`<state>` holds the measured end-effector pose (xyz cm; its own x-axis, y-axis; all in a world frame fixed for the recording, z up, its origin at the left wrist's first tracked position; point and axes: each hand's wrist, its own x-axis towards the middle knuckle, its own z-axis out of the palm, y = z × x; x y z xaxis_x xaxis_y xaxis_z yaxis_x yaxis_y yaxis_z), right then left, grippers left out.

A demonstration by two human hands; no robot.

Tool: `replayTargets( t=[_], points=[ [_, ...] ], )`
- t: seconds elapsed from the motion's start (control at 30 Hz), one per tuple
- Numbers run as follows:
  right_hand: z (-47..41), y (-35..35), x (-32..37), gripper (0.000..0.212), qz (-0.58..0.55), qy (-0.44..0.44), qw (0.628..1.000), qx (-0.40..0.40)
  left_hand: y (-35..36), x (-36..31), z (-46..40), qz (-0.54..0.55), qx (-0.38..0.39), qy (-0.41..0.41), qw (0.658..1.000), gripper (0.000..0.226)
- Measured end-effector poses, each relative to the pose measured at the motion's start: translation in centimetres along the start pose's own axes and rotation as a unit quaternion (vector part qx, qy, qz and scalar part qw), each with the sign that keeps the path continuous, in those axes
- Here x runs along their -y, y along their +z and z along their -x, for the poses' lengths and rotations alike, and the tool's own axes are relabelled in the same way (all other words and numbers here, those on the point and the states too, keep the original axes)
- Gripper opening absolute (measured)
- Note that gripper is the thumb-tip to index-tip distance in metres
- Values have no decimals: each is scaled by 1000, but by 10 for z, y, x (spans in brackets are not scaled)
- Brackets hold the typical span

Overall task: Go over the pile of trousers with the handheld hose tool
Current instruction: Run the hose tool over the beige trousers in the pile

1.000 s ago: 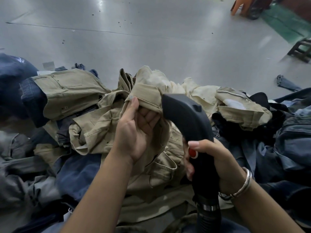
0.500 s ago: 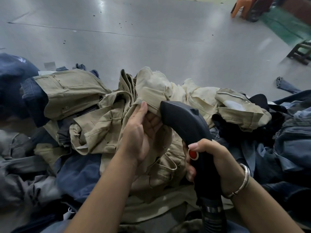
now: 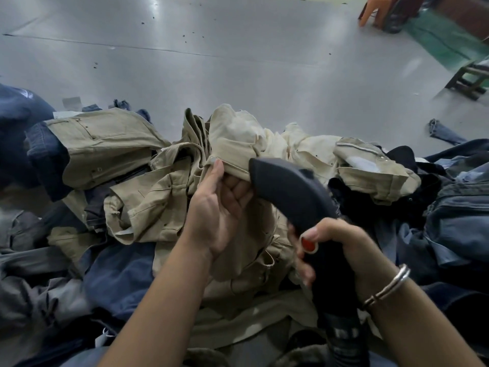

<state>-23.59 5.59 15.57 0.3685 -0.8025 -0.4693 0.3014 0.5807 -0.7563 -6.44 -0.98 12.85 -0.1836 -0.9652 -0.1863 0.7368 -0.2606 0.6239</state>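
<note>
A heap of khaki trousers [image 3: 148,192] lies in front of me among darker garments. My left hand [image 3: 217,207] grips the hem of one pale khaki trouser leg [image 3: 235,144], thumb on top and fingers curled underneath. My right hand [image 3: 336,250] is wrapped around the black handle of the hose tool [image 3: 288,192], its thumb by the red button [image 3: 308,245]. The tool's curved black nozzle points at the held hem, right beside my left fingers. A ribbed hose [image 3: 346,343] runs down from the handle.
Blue denim trousers [image 3: 460,223] pile up at the right and dark blue ones [image 3: 119,274] at the left. Behind the heap stretches a grey floor [image 3: 238,62]. An orange stool [image 3: 375,11] and a small wooden stool [image 3: 468,80] stand at the far right.
The nozzle has dipped lower and closer to the held hem. My left hand has shifted slightly down with the trouser leg, keeping its grip.
</note>
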Motion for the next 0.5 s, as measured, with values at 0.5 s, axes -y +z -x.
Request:
replayTargets(
  t=[0.5],
  points=[
    [-16, -6, 10, 19, -90, -90, 984, -124, -5, 15, -8, -16, -65, -15, 998, 34]
  ],
)
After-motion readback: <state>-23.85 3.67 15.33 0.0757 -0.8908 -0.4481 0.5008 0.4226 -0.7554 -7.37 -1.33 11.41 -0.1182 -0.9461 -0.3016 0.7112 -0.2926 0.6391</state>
